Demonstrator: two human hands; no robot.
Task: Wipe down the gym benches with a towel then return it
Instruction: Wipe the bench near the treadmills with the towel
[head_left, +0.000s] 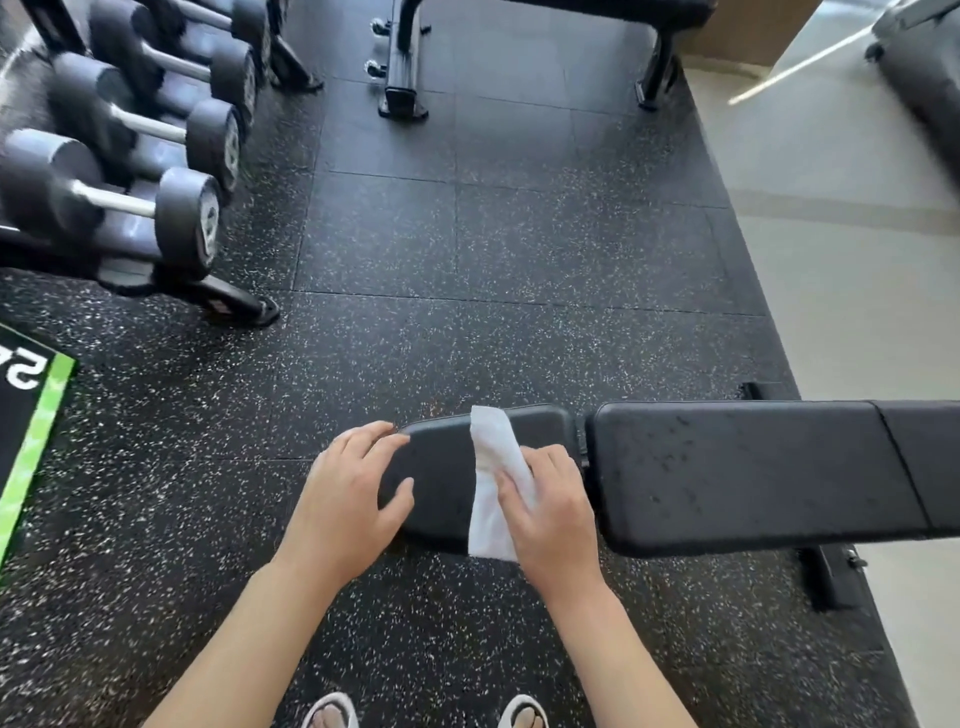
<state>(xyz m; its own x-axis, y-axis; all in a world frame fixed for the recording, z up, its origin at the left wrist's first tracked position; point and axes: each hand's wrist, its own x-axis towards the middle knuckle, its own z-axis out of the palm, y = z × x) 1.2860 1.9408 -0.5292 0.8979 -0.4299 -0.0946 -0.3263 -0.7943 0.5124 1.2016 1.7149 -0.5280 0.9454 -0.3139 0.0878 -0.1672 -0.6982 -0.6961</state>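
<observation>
Landmark: seat pad (447, 467) of the near bench, black, lying crosswise in front of the person.

Nearest the camera, below the seat pad: two feet in white sandals (330, 711) on the speckled black rubber floor (467, 249).

On the seat pad: towel (493, 467), white, folded into a narrow strip, laid across the pad from its far edge to its near edge, lower end hanging just over the near edge.

Right hand (553, 514): palm down on the towel's right half, fingers slightly curled, pressing the cloth flat to the pad; not pinching it.

Left hand (345, 499): fingers spread, resting on the pad's left end, thumb on the top surface. Apart from the towel.

Right of the seat pad, across a narrow gap: long back pad (753, 473), black, speckled with small dark marks; frame foot (826, 577) shows beneath it.

Left of the seat pad, well apart: green-edged mat (36, 447).

Beyond the seat pad, far left: dumbbell rack (130, 171), dumbbells in a row, blurred.

Beyond the seat pad, straight ahead: second bench (519, 31), only legs and underside visible.
</observation>
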